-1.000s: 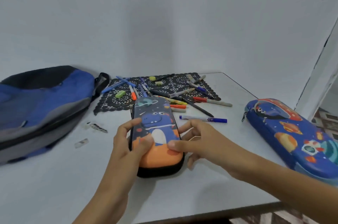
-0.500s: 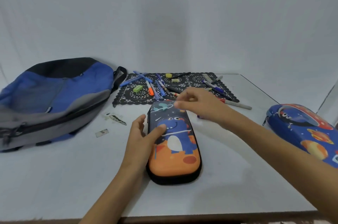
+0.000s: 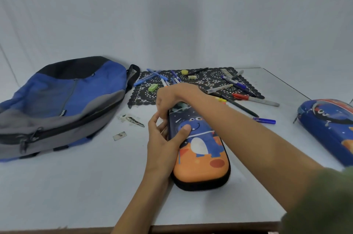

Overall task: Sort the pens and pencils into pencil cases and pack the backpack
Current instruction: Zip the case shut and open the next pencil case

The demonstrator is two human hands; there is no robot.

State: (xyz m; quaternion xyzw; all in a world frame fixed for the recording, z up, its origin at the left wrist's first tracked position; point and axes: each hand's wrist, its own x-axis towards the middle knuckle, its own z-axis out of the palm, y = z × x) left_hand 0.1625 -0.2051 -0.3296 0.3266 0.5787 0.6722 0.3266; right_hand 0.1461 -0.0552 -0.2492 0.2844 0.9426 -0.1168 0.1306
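Note:
An orange and dark-blue pencil case [image 3: 202, 159] with a dinosaur picture lies closed on the white table in front of me. My left hand [image 3: 164, 142] grips its left side, thumb on the lid. My right hand [image 3: 172, 100] reaches across to the case's far left corner, fingers curled there; what they pinch is hidden. Several pens and markers [image 3: 236, 88] lie scattered on a black lace mat [image 3: 206, 81] behind the case. A blue and grey backpack [image 3: 63, 104] lies at the left. A second, blue space-themed pencil case [image 3: 328, 128] sits closed at the right.
A green eraser [image 3: 152, 87] and a yellow eraser [image 3: 184, 72] rest on the mat. A blue pen [image 3: 264, 120] lies on the table right of my arm. Small scraps [image 3: 131, 120] lie left of the case. The table's front edge [image 3: 76, 229] runs below my arms.
My right hand moved from the case's near end, over the pens, to its far left corner. My left hand stayed on the case's left side. The view shifted left.

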